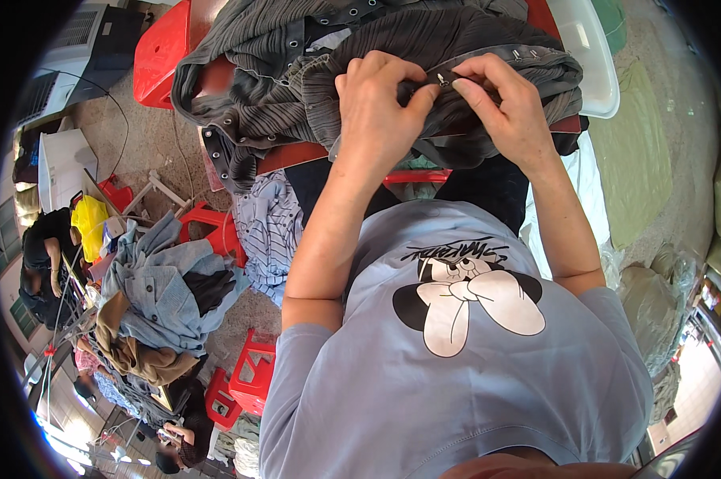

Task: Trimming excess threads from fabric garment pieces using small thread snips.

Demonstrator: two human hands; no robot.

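Observation:
A dark grey pleated garment (pixel 297 112) lies heaped in front of me, with several small metal fittings along its bands. My left hand (pixel 383 100) pinches one of its dark bands between thumb and forefinger. Just to the right, my right hand (pixel 506 108) grips the same garment with thumb and forefinger pressed together. A small shiny metal piece (pixel 443 79), perhaps a hook, shows on the band between my fingertips. The garment rests on a dark red board (pixel 282 159), mostly hidden under the cloth.
A white plastic tub (pixel 600 68) stands to the right. Red plastic stools (pixel 154 68) are at the left. Striped cloth (pixel 266 231) and a pile of blue-grey garments (pixel 165 271) lie to my left, with other people farther off. Green sheeting (pixel 632 152) covers floor at right.

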